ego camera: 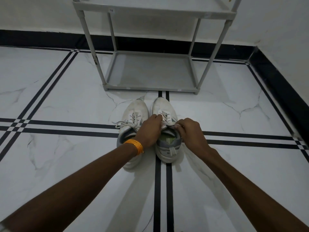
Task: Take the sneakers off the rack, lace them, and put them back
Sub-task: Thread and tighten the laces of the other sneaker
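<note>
Two white sneakers stand side by side on the floor, toes toward the rack. The left sneaker (135,113) has loose lace ends trailing to its left. The right sneaker (164,108) has a grey collar and a green insole. My left hand (148,131), with an orange bangle at the wrist, pinches the right sneaker's lace (164,117) near the tongue. My right hand (190,129) grips the same lace's other end at the shoe's right side. The grey shoe rack (150,71) stands just beyond the sneakers with nothing on its lower shelf.
The floor is white marble tile with black stripe lines (163,190). A black skirting (275,77) runs along the white walls behind and to the right. The rack's upper shelf (150,12) is partly cut off at the top.
</note>
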Tool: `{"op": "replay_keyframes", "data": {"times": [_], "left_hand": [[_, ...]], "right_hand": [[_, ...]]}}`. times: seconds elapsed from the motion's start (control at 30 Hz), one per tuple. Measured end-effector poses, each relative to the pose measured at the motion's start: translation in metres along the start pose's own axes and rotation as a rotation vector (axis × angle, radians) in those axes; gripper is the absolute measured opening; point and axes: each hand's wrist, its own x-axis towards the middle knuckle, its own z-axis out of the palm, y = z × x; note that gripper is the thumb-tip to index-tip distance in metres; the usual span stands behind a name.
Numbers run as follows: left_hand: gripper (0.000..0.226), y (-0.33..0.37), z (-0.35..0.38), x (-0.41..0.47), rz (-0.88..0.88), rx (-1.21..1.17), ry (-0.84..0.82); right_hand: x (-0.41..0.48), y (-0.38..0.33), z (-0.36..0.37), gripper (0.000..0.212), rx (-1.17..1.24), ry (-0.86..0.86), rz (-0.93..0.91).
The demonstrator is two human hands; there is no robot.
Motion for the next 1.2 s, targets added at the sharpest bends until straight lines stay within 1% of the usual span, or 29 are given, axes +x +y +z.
{"op": "replay_keyframes", "data": {"times": [0.07, 0.1, 0.17, 0.3, 0.37, 0.43, 0.53, 0.73, 0.9, 1.13, 1.2], "left_hand": [[0.026, 0.001, -0.003, -0.001, 0.08, 0.242, -0.03], [0.028, 0.001, -0.006, -0.002, 0.125, 0.361, -0.041], [0.026, -0.002, -0.012, -0.002, 0.178, 0.518, -0.069], [0.028, -0.008, -0.02, -0.001, 0.269, 0.608, -0.171], [0.028, -0.009, -0.024, 0.001, 0.281, 0.642, -0.192], [0.028, -0.011, -0.025, 0.003, 0.263, 0.648, -0.195], [0.028, -0.012, -0.022, 0.006, 0.225, 0.619, -0.204], [0.027, -0.014, -0.015, 0.007, 0.17, 0.583, -0.189], [0.024, -0.015, -0.013, 0.006, 0.153, 0.557, -0.163], [0.024, -0.008, -0.017, 0.003, 0.107, 0.552, -0.171], [0.023, -0.006, -0.02, 0.002, 0.065, 0.496, -0.148]], "right_hand": [[-0.002, 0.0, -0.001, 0.021, -0.031, -0.036, -0.054], [-0.004, 0.001, 0.0, 0.02, -0.116, -0.064, -0.113], [-0.008, 0.005, 0.002, 0.019, -0.289, -0.119, -0.193], [-0.01, 0.017, -0.001, 0.025, -0.379, -0.148, -0.19], [-0.008, 0.017, -0.001, 0.024, -0.409, -0.134, -0.193], [-0.006, 0.015, 0.001, 0.023, -0.413, -0.146, -0.163], [-0.004, 0.016, 0.004, 0.021, -0.391, -0.116, -0.134], [-0.005, 0.019, 0.005, 0.018, -0.364, -0.131, -0.136], [-0.004, 0.017, 0.003, 0.008, -0.347, -0.116, -0.145], [0.001, 0.016, 0.0, 0.007, -0.314, -0.188, -0.113], [0.006, 0.016, -0.001, 0.004, -0.296, -0.217, -0.098]]}}
